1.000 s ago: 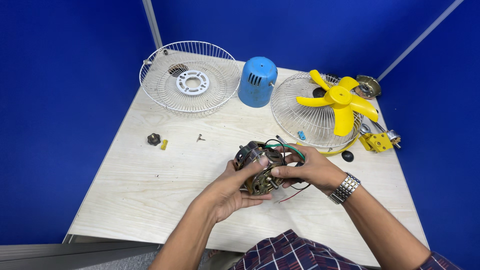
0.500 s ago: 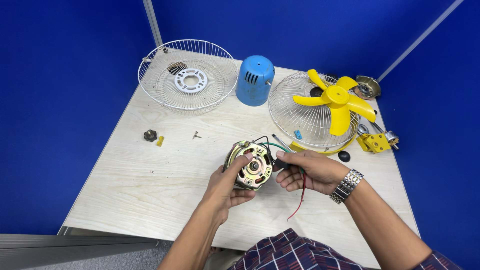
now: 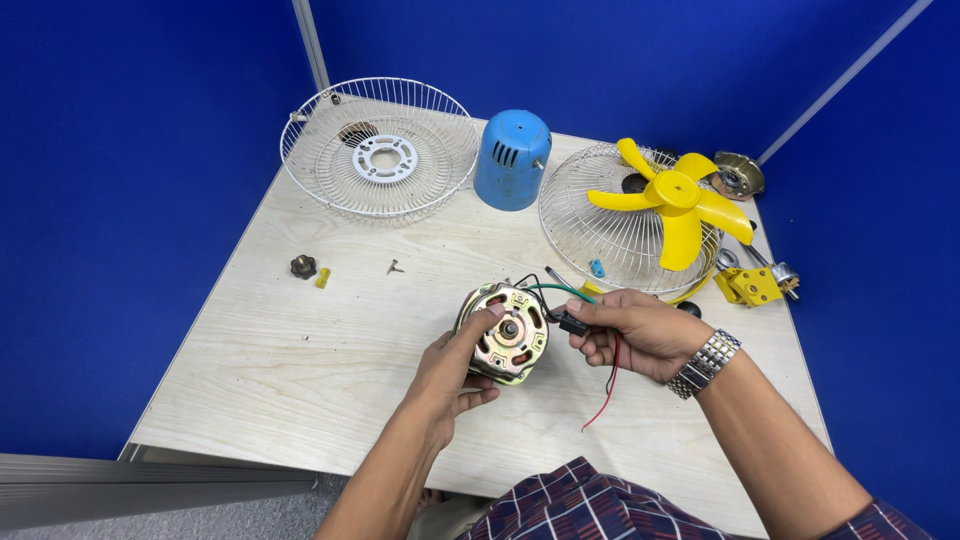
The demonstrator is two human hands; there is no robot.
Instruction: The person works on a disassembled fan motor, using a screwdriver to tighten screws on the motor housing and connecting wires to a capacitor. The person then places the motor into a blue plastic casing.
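My left hand (image 3: 452, 372) holds a round metal fan motor (image 3: 506, 333) just above the wooden table (image 3: 300, 350), its shaft end turned up toward me. My right hand (image 3: 640, 330) pinches a small black part (image 3: 572, 322) on the motor's wires. A green wire arcs from the motor to that hand, and red and black wires (image 3: 606, 385) hang below it. A metal watch sits on my right wrist.
At the back lie a white wire fan guard (image 3: 380, 150), a blue motor cover (image 3: 512, 160), and a second guard (image 3: 620, 230) with a yellow fan blade (image 3: 676, 198) on it. A black knob (image 3: 303, 266), a small yellow piece (image 3: 322, 277), a screw (image 3: 394, 267) and yellow bracket (image 3: 748, 285) lie loose.
My left hand has turned the motor so its face points up. My right hand has let go of the motor body and drawn the wires out to the right.
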